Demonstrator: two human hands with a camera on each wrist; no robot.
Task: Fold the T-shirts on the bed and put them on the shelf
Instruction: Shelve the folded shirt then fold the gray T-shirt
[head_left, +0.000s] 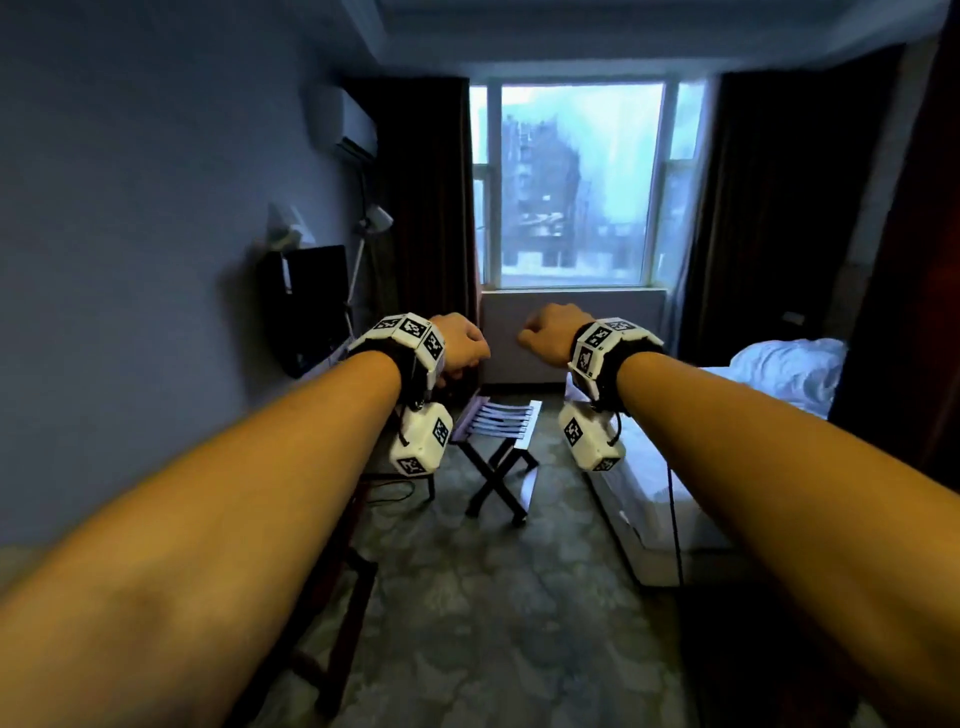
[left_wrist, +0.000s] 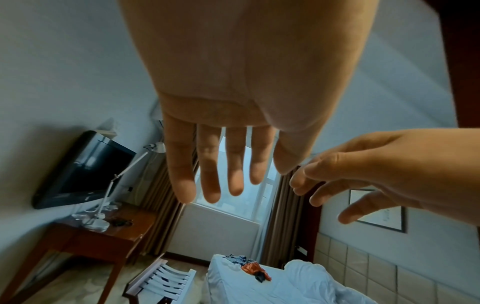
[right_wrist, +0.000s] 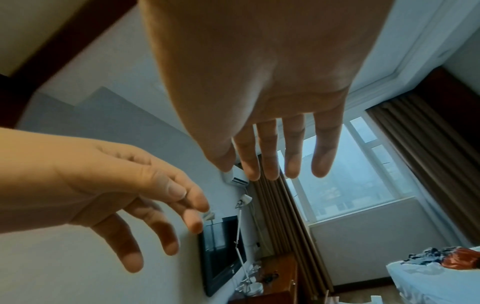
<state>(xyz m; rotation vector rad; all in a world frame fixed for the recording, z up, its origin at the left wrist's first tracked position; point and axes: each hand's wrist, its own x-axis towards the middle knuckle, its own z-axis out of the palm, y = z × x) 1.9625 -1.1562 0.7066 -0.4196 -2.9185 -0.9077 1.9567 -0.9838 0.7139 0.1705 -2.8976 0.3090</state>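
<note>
Both my arms reach straight forward at chest height in the middle of the room. My left hand (head_left: 462, 348) and right hand (head_left: 545, 338) hang side by side, a small gap apart, holding nothing. The wrist views show the left hand (left_wrist: 223, 174) and the right hand (right_wrist: 280, 156) with straight, slightly spread fingers. On the white bed (left_wrist: 233, 288), near its window end, lie crumpled T-shirts: an orange one (left_wrist: 255, 269) and a bluish one (left_wrist: 236, 259). They also appear as the orange T-shirt (right_wrist: 462, 260) and the bluish T-shirt (right_wrist: 428, 255) in the right wrist view. Neither hand is near them.
A folding luggage rack (head_left: 496, 421) stands on the carpet ahead, between a wooden desk (left_wrist: 103, 232) on the left and the bed (head_left: 644, 499) on the right. A wall TV (left_wrist: 83, 168) and a white lamp (left_wrist: 124, 181) are at the desk. A rumpled duvet (head_left: 789, 369) covers the bed's head end.
</note>
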